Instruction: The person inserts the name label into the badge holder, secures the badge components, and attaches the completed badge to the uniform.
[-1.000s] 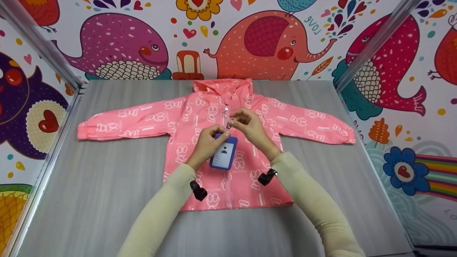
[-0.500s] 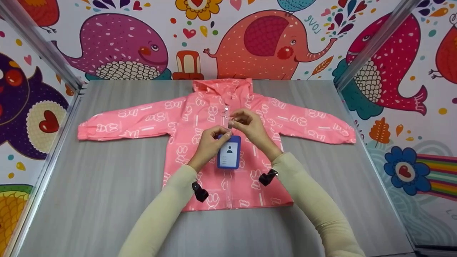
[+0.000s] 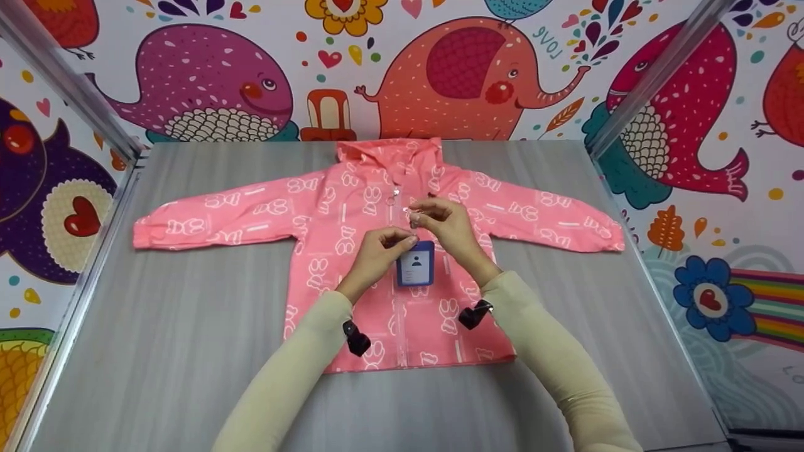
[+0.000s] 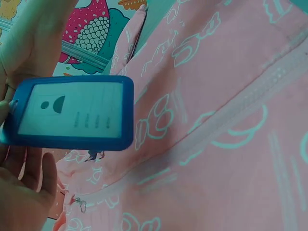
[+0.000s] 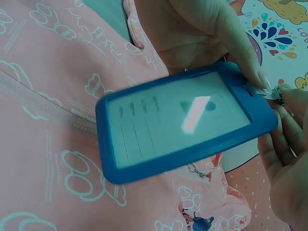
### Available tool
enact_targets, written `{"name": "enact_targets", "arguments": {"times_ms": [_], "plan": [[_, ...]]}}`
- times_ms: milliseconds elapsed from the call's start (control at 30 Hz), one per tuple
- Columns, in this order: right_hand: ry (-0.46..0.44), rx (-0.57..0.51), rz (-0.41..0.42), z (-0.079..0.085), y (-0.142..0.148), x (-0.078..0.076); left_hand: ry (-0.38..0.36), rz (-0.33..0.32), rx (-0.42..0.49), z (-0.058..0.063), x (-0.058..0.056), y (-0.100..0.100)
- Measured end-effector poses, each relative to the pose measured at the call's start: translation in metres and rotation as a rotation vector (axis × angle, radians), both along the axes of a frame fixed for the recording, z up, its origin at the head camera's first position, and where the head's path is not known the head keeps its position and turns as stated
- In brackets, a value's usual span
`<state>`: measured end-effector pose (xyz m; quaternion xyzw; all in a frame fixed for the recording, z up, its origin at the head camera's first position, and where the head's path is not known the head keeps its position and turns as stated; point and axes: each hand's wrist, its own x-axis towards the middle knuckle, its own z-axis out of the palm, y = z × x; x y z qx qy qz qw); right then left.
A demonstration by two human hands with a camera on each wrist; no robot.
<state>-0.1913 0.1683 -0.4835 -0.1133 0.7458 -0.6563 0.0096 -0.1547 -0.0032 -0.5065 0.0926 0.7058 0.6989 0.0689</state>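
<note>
A blue badge holder with a white person-icon card hangs above the front of a pink jacket. At its top edge my left hand pinches the slot end with thumb and forefinger. Just beyond, my right hand pinches the small clip on a short strap joined to the holder. In the right wrist view the left thumb presses by the slot. Fingers partly hide the clip. The left wrist view shows the holder with its face towards the camera. The jacket's zip pull lies beyond the hands.
Both jacket sleeves are spread sideways, and the hood is at the far edge. The jacket lies flat on a grey wood-grain table. Walls printed with cartoon animals and metal frame posts enclose the table's back and sides.
The badge holder has moved to the right and turned more upright. My left hand has shifted right with it. The right hand has come slightly nearer and to the right, still pinching the clip.
</note>
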Motion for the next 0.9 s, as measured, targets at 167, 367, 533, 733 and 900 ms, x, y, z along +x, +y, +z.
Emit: {"name": "enact_targets", "arguments": {"times_ms": [167, 367, 533, 733, 900], "plan": [[-0.011, -0.061, -0.043, 0.0, 0.013, -0.002, -0.008, 0.0, -0.008, -0.014, -0.008, 0.002], [-0.079, -0.082, -0.091, 0.002, 0.031, -0.006, -0.076, 0.051, -0.021, -0.016, -0.012, 0.002], [-0.146, -0.041, -0.101, 0.007, 0.043, -0.007, -0.091, 0.043, -0.051, -0.018, -0.02, 0.005], [-0.199, 0.009, -0.099, 0.002, 0.052, -0.011, -0.096, 0.064, -0.098, -0.019, -0.032, 0.011], [-0.206, 0.01, -0.126, -0.011, 0.055, -0.021, -0.087, 0.069, -0.175, -0.021, -0.044, 0.018]]}}
